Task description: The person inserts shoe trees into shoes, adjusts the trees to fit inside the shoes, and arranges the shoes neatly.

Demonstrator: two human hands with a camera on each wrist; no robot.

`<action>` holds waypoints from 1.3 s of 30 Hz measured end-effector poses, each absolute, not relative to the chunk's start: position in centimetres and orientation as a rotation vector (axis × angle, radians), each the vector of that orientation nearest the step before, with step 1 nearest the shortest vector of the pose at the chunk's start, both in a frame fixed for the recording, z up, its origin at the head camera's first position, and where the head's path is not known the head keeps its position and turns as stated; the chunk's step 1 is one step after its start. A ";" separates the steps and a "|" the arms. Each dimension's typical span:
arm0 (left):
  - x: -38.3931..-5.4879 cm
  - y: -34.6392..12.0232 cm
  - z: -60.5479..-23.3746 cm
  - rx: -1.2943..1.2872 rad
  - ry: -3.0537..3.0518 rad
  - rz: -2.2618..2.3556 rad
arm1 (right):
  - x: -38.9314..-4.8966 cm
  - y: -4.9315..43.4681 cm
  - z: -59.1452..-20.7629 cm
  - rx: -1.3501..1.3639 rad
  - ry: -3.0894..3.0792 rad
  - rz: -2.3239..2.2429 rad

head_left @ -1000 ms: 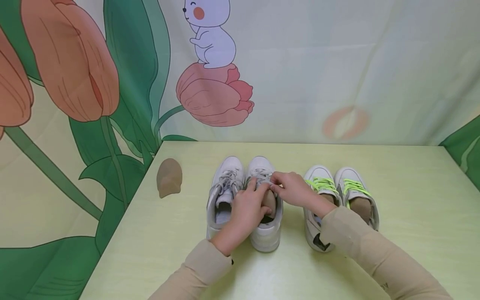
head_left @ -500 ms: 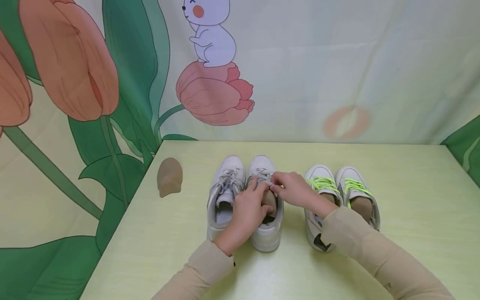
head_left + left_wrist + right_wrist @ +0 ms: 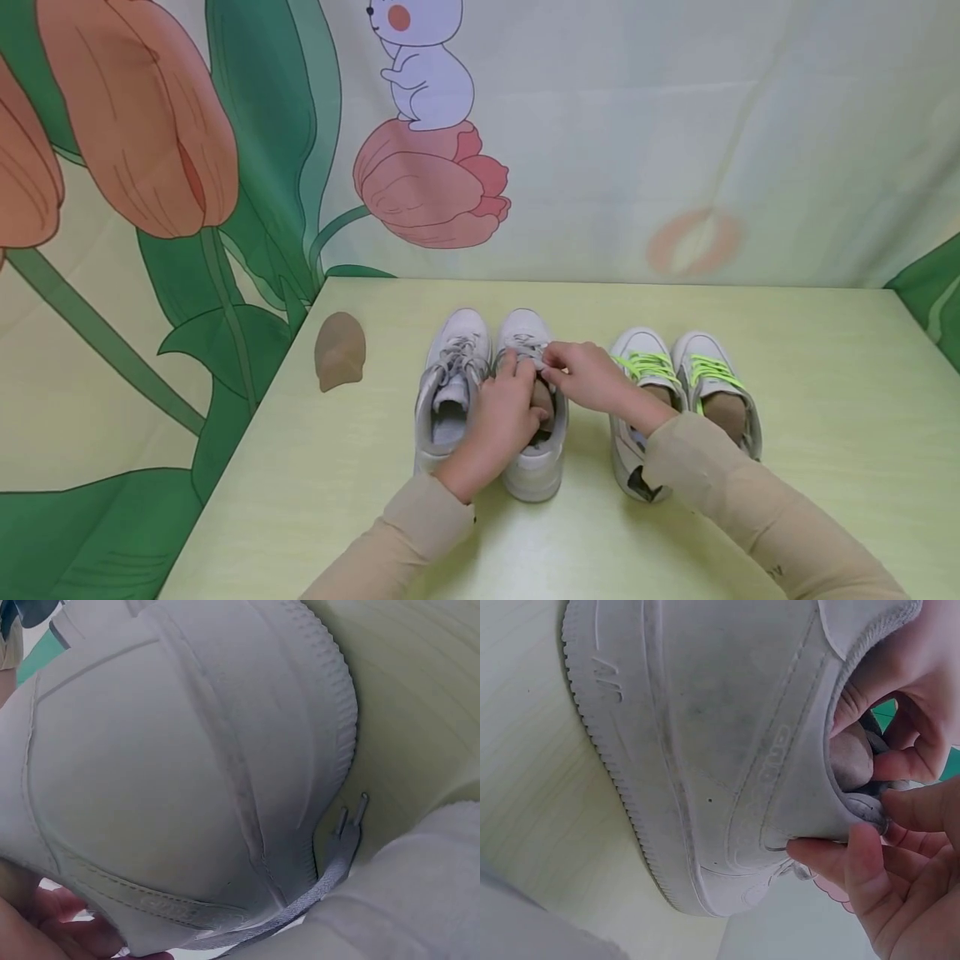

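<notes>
A pair of white sneakers with greyish laces stands upright in the head view, toes away from me. My left hand (image 3: 504, 417) reaches over the right sneaker (image 3: 534, 477) of this pair, its fingers at the tongue and its thumb near a tan rounded insert (image 3: 543, 407) inside the opening. In the right wrist view, the left fingers look curled at the tongue. My right hand (image 3: 588, 377) pinches the upper edge of the same shoe beside the laces. The left sneaker (image 3: 448, 425) stands close alongside. What lies under the left palm is hidden.
Another white pair with neon-green laces (image 3: 712, 371) stands to the right, tan inserts inside, partly behind my right sleeve. A brown rounded piece (image 3: 340, 354) lies at the table's left edge. A printed curtain (image 3: 585, 167) hangs behind the table (image 3: 322, 492).
My left hand has shifted slightly to the right over the shoe, and its fingers have drawn closer together. The right hand stays in nearly the same place. Both pairs of shoes stand still.
</notes>
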State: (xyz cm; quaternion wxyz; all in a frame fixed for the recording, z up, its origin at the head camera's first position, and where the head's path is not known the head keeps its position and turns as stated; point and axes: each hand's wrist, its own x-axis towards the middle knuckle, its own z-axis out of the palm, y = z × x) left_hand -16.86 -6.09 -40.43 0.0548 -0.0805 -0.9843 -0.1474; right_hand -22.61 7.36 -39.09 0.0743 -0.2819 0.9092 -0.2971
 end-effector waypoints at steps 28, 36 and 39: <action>-16.9 -7.7 -40.6 -0.614 -2.816 -0.175 | -22.3 7.7 -39.6 -0.945 2.775 -0.855; -17.0 -7.5 -40.7 -0.574 -2.823 -0.292 | -22.0 7.7 -39.6 -0.958 2.781 -0.890; -17.1 -7.4 -40.8 -0.544 -2.836 -0.288 | -21.9 7.7 -39.6 -0.957 2.780 -0.913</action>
